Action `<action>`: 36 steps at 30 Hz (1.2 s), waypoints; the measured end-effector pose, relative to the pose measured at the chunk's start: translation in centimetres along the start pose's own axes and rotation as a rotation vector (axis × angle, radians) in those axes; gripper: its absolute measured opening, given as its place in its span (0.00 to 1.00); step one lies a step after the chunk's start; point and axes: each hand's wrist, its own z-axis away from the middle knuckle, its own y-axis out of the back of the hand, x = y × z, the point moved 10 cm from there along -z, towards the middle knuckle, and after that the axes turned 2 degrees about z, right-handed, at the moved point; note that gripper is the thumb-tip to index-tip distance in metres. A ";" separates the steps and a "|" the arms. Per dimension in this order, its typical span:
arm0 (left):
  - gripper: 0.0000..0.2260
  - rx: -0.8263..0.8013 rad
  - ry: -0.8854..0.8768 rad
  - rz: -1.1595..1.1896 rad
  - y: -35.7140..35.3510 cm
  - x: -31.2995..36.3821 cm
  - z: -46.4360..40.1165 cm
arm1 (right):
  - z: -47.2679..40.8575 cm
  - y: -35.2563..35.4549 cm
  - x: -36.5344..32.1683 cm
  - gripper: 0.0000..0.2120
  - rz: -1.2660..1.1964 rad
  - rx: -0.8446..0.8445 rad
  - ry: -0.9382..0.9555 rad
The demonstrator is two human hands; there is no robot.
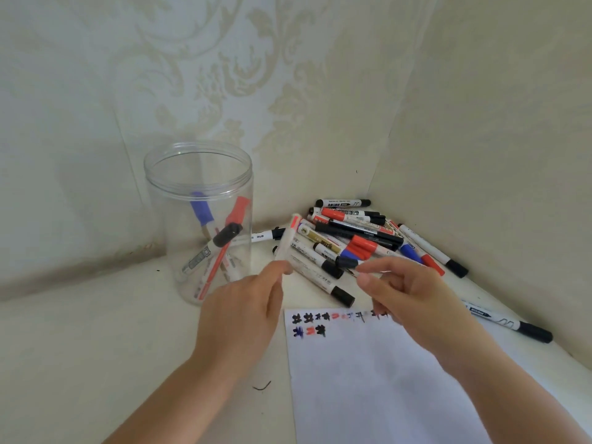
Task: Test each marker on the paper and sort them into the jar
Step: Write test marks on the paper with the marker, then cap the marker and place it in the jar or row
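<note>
My left hand (243, 302) pinches a white marker with a red end (287, 240), blurred and pointing up and away, over the table in front of the pile. My right hand (407, 296) hovers over the paper's top edge with fingers curled; whether it holds something is unclear. The clear plastic jar (198, 174) stands at the left and holds three markers with blue, red and black caps. The white paper (378, 379) lies at the front right with black, red and blue test scribbles along its top. A pile of markers (355, 238) fills the corner.
A single black-capped marker (509, 322) lies on the table to the right of the paper. Patterned walls close the corner behind the jar and pile. A small dark thread (262, 386) lies on the table left of the paper.
</note>
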 end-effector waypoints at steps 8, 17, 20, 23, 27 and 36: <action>0.20 -0.078 0.135 -0.410 -3.2 -2.7 0.2 | -8.0 -4.7 -2.6 0.10 0.579 -0.039 0.201; 0.17 -0.171 0.180 -0.468 -4.3 -3.9 0.0 | -13.3 -13.2 -5.8 0.18 1.109 -0.033 0.613; 0.16 -0.193 0.180 -0.481 -4.6 -3.8 0.0 | -13.3 -13.6 -5.7 0.21 1.151 -0.004 0.662; 0.15 -0.196 0.185 -0.475 -4.7 -3.9 0.1 | -12.9 -13.1 -5.3 0.22 1.166 0.031 0.715; 0.14 -0.203 0.203 -0.497 -4.6 -4.0 0.2 | -12.5 -11.2 -3.2 0.19 1.256 -0.002 0.780; 0.21 -0.158 0.206 -0.453 -4.4 -4.4 0.7 | -12.2 -6.5 -2.8 0.11 1.345 0.129 0.833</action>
